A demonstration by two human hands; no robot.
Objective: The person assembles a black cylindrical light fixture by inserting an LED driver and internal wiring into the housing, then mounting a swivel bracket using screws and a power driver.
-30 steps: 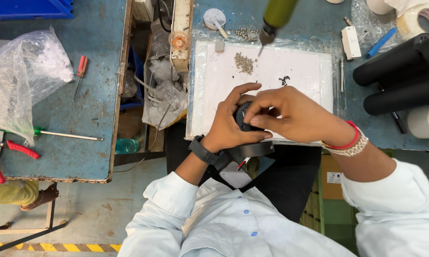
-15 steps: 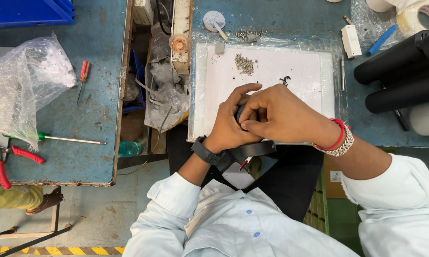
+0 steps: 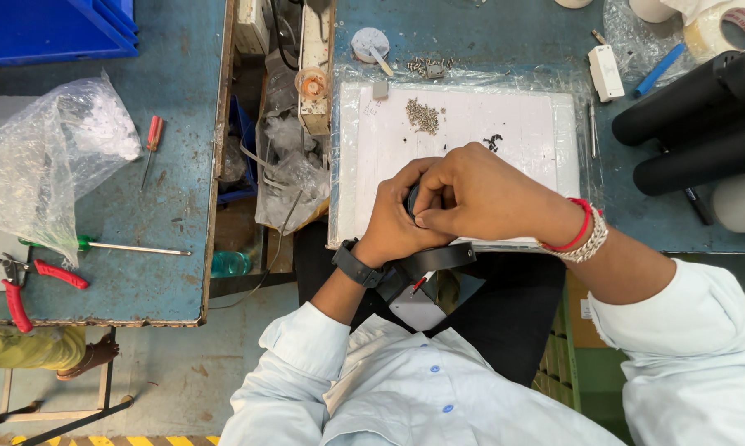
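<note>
My left hand [image 3: 397,219] and my right hand [image 3: 488,198] are clasped together around a small round black part [image 3: 411,201], mostly hidden by my fingers. A black strap-like piece [image 3: 438,258] sticks out under the hands toward my lap. The hands hover over the near edge of a white sheet under clear plastic [image 3: 521,136]. On that sheet lie a small heap of tiny screws [image 3: 423,116] and a little black piece [image 3: 493,142].
Black cylinders [image 3: 703,124] and tape rolls [image 3: 723,29] lie at the right. A white block [image 3: 605,73] and blue pen [image 3: 660,69] sit behind. On the left bench are a plastic bag [image 3: 50,161], screwdrivers [image 3: 112,245], red pliers [image 3: 26,285]. Another person's foot [image 3: 92,357] shows below.
My clasped hands stay in place over the sheet's near edge, the fingers shifting slightly on the black part. The green tool that hung above the sheet a second ago is out of view.
</note>
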